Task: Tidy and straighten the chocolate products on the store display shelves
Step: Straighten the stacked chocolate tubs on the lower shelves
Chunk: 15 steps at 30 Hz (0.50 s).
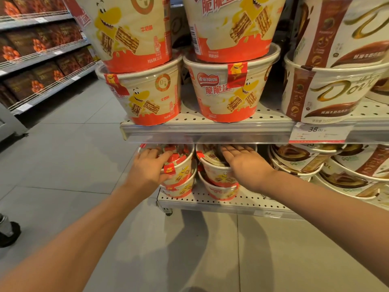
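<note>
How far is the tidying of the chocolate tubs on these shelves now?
Partly done. On the upper perforated metal shelf the cream-and-red wafer tubs stand stacked, though their labels face different ways. In hand: the left hand grips a cream-and-red tub on the lower shelf, and the right hand lies flat on the neighbouring tub. Left: the tilted cream-and-brown tubs beside them.

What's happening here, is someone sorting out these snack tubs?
Yes. A person is reaching under the upper shelf to the lower shelf, where red-and-cream wafer tubs are stacked in pairs. The left hand grips the rim of the left top tub; the right hand lies flat on the lid of the right top tub. Brown-and-cream chocolate tubs sit alongside, untouched.
</note>
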Each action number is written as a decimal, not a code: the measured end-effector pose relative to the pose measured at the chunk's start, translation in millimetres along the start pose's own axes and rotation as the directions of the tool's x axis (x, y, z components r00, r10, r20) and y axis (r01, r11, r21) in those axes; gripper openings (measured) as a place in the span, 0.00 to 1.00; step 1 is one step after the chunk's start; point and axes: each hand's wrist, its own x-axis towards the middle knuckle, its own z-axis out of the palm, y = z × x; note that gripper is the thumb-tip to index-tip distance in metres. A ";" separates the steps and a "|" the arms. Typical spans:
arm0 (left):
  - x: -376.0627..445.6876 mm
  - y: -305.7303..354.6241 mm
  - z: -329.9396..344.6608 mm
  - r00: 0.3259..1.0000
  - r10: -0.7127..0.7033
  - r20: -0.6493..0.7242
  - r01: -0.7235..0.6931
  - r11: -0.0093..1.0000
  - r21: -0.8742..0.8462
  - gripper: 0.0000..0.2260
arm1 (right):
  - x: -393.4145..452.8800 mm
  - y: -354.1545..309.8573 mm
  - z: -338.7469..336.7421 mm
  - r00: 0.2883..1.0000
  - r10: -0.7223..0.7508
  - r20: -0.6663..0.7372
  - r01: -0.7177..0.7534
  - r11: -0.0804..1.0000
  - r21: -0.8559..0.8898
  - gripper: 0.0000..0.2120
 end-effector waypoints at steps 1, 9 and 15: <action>2.4 2.3 0.0 1.000 -0.026 0.017 0.026 1.000 0.002 0.29 | 0.9 2.1 0.1 1.000 0.002 0.001 -0.002 1.000 0.014 0.30; -3.1 -3.6 6.0 0.996 -0.059 0.066 0.064 0.994 -0.087 0.28 | -1.6 12.3 -2.1 0.998 0.049 0.033 -0.052 0.995 0.084 0.34; -4.7 -10.2 2.9 0.994 -0.027 0.104 0.039 0.993 -0.114 0.27 | 5.2 3.6 -3.3 0.999 0.032 0.000 -0.032 0.997 0.076 0.30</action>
